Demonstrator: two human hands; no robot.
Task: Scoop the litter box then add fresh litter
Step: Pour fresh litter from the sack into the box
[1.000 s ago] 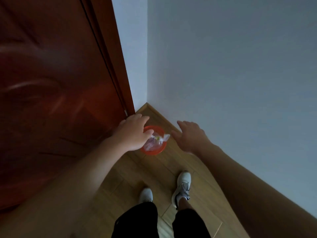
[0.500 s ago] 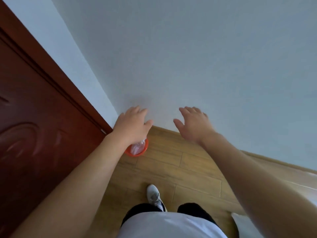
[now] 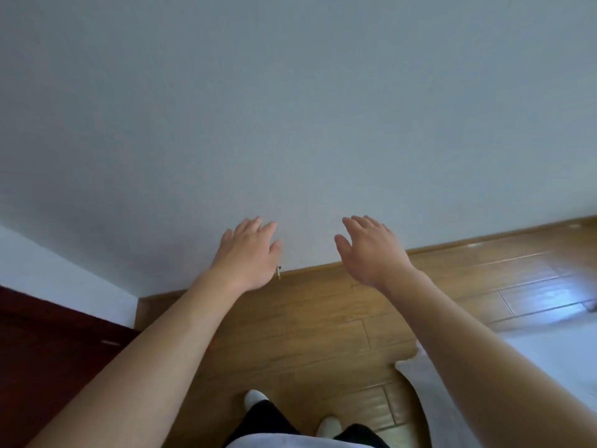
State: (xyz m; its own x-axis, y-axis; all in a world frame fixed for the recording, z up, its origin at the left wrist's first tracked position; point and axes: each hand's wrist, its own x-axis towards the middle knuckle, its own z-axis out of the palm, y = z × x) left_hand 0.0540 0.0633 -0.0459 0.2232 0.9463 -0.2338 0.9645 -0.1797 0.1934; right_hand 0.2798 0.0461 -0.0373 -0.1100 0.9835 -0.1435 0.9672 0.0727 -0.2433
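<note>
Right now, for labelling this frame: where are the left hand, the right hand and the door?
left hand [image 3: 248,253], head view, back of the hand.
right hand [image 3: 371,253], head view, back of the hand.
door [image 3: 48,357], head view, dark red face.

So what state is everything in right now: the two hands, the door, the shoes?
left hand: open, fingers spread, holding nothing, held out in front of the wall.
right hand: open, empty, held out beside it.
door: only a corner shows; cannot tell whether open or shut.
shoes: on the wood floor, partly hidden.
</note>
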